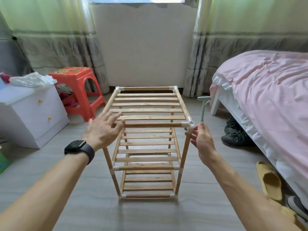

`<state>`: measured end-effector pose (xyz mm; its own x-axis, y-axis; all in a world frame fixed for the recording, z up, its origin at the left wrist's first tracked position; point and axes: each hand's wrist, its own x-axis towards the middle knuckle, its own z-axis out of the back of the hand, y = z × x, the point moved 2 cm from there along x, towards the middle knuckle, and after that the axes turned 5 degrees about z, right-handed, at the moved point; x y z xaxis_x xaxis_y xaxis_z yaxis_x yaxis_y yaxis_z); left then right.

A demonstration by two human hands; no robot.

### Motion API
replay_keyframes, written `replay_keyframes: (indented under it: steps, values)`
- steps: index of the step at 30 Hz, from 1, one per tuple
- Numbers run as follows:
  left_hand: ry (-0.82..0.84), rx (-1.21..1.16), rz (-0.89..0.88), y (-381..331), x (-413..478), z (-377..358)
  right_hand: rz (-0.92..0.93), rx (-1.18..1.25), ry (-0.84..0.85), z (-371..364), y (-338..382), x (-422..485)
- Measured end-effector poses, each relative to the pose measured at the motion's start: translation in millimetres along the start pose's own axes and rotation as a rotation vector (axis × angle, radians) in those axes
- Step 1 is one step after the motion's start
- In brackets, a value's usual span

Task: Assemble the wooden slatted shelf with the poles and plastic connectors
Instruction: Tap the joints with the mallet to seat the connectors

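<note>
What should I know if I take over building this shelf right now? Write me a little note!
Left hand: open, fingers spread over the near left top corner, gripping nothing.
Right hand: open beside the near right white connector, fingertips close to it.
The shelf stands upright on the floor, all three slatted tiers in, poles and connectors joined.
Left: probably just check the top corners are pushed tight. No loose parts in sight.

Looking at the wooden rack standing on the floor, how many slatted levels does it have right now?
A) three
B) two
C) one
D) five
A: the shelf shows three slatted tiers stacked between the poles, one at the top, one in the middle and one near the floor, with the left hand and the right hand at its top front corners.
</note>
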<state>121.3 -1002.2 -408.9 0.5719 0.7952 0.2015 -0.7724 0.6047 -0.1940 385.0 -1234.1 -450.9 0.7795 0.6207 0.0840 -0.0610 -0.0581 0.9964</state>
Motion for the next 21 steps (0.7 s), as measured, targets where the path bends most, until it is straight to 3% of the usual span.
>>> replay_keyframes:
  steps: [3, 9, 17, 21]
  values:
    - [0.016, -0.032, 0.001, 8.2, 5.1, -12.5, -0.080, 0.015, -0.006, -13.3, -21.0, -1.3]
    - [0.001, -0.105, 0.021, 1.7, -6.1, -3.6, -0.054, 0.042, -0.220, -34.0, -6.3, 1.1]
    - [0.023, -0.512, 0.152, 31.7, -57.5, -21.1, 0.236, -0.281, -0.006, -61.5, 69.9, -1.3]
    - [0.124, -0.520, 0.313, 53.9, -85.0, -55.6, 0.323, -0.480, 0.095, -96.4, 80.2, -21.0]
